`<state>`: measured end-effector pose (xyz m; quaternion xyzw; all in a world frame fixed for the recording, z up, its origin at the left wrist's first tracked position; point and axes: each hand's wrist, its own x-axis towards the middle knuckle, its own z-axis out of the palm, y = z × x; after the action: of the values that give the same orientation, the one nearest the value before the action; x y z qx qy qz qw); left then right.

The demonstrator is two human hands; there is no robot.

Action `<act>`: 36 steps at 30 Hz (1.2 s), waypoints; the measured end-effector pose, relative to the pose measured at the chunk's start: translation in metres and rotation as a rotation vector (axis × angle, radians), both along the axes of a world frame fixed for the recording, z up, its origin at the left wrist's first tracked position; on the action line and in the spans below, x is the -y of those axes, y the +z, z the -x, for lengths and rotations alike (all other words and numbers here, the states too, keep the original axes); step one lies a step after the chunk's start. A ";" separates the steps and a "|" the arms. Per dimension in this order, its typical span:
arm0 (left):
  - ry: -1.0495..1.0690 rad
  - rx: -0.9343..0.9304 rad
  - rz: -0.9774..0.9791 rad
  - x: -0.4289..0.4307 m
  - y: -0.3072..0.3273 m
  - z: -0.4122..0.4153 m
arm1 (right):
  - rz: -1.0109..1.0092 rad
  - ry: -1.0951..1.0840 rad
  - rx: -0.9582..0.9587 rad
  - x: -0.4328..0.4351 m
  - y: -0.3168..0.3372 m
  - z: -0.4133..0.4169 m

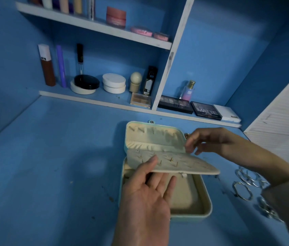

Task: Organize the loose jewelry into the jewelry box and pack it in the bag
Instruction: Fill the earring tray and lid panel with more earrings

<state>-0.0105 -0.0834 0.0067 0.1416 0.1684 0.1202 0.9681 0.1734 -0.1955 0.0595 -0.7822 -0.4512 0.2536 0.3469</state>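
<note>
A mint-green jewelry box (205,206) with cream lining lies open on the blue desk, its lid (152,137) standing up at the back. A cream earring panel (184,166) with several small studs is lifted over the tray. My left hand (149,197) holds that panel, thumb on top and fingers underneath. My right hand (209,139) is at the lid's right edge, fingers loosely curled beside a small gold piece (187,135); whether it holds anything is unclear. Several silver bangles (243,190) lie loose on the desk right of the box.
Shelves at the back carry cosmetics: bottles (47,66), round compacts (114,83), a perfume bottle (188,91) and eyeshadow palettes (205,110). A white slatted surface (282,125) stands at the right. More silver jewelry (267,210) lies near my right sleeve.
</note>
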 end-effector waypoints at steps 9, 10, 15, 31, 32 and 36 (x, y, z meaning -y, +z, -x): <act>0.088 -0.085 0.103 -0.004 0.020 -0.015 | -0.156 -0.134 -0.130 0.027 -0.012 0.001; 0.094 -0.099 0.106 -0.004 0.022 -0.017 | -0.179 -0.152 -0.122 0.026 -0.014 0.002; 0.084 -0.122 0.042 -0.008 0.025 -0.026 | -0.264 -0.279 -0.066 0.012 -0.024 0.002; 0.341 -0.341 -1.033 -0.084 0.002 -0.053 | -0.302 -0.480 -0.136 -0.013 -0.038 0.000; 0.313 -0.327 -1.021 -0.085 -0.001 -0.056 | -0.302 -0.483 -0.142 -0.013 -0.038 0.000; 0.277 -0.282 -1.078 -0.087 -0.008 -0.059 | -0.305 -0.470 -0.198 -0.007 -0.038 -0.002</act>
<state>0.0483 0.0036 -0.0010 0.6064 0.2278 0.2949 0.7024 0.1751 -0.1882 0.0213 -0.7755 -0.2548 0.1708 0.5519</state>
